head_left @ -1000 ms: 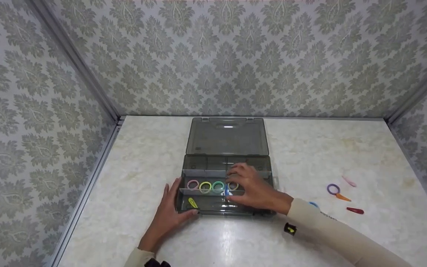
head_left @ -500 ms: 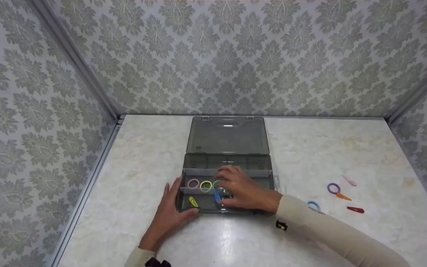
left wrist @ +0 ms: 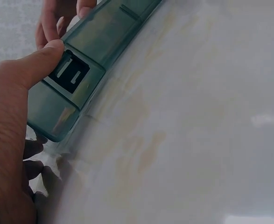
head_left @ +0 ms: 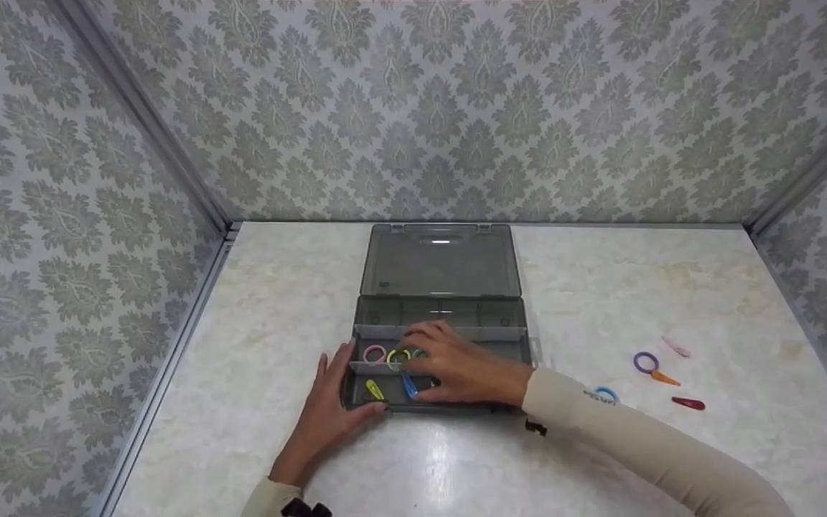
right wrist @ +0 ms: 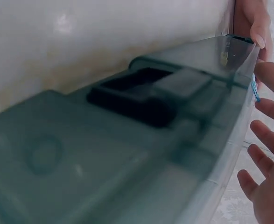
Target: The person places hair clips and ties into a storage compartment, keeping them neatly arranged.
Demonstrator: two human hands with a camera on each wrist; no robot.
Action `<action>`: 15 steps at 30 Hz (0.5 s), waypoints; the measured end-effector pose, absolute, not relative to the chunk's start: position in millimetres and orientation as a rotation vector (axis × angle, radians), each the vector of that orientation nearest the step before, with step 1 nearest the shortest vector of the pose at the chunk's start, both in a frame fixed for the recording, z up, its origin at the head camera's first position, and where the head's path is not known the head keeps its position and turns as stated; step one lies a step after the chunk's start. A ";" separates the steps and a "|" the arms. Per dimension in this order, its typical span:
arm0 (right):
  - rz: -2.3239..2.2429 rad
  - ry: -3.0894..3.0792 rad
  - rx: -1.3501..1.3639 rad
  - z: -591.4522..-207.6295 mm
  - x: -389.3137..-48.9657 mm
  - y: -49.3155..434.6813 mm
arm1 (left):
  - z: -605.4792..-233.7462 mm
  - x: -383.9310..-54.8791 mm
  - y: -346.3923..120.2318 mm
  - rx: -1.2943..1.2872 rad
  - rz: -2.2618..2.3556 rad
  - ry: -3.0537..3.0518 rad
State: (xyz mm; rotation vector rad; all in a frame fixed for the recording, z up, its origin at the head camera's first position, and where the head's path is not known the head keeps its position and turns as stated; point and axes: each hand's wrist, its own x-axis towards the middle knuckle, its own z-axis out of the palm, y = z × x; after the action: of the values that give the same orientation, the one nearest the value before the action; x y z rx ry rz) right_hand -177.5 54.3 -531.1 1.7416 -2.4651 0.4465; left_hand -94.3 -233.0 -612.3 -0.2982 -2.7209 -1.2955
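Pinching the blue hair clip [head_left: 409,385] between thumb and finger, the right hand [head_left: 460,370] was over the front row of the organizer box [head_left: 421,314], its other fingers loosely curved and spread apart. The clip slanted just left of that thumb; whether its lower end touched the compartment floor could not be told. The left hand [head_left: 327,409] gripped the near left corner of the box, thumb on the front wall and fingers along the side. Between the two hands, a yellow-green clip [head_left: 375,390] lay in the front row, close to the left thumb. In the middle row, a pink ring [head_left: 365,355] was nearest the left hand, then a yellow ring [head_left: 388,358], then a teal ring [head_left: 419,352] partly hidden by the right hand's fingers. The grey see-through lid [head_left: 442,262] lay folded back beyond both hands. To the right of the right hand, on the tabletop [head_left: 586,301], a blue ring [head_left: 606,389] showed partly behind the sleeve [head_left: 622,431]; farther right were a purple ring [head_left: 636,362] with an orange clip [head_left: 665,378] close against it, a red clip [head_left: 688,403] nearer the person and a pale pink clip [head_left: 676,347] farther away.
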 end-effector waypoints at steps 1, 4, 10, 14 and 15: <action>0.425 -2.464 1.751 -530.9 -177.7 52.8 | -612.1 -94.6 -233.1 -0.297 -1.298 -2.721; 0.358 -2.469 1.769 -530.5 -178.4 48.3 | -612.8 -94.9 -233.6 -0.289 -1.312 -2.723; 0.252 -2.530 1.795 -528.2 -179.5 41.0 | -613.8 -95.1 -233.4 -0.272 -1.328 -2.722; 0.207 -2.545 1.820 -526.7 -180.6 34.0 | -613.5 -94.7 -233.2 -0.262 -1.335 -2.722; 0.198 -2.543 1.825 -526.6 -180.8 32.0 | -613.5 -94.7 -233.2 -0.261 -1.337 -2.726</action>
State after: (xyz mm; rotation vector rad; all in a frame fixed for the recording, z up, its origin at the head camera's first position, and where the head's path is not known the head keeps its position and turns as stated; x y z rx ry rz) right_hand -180.8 32.0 -526.6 1.8249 -2.5429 0.1980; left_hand -94.7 -233.2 -613.5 -0.2612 -2.7256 -1.3366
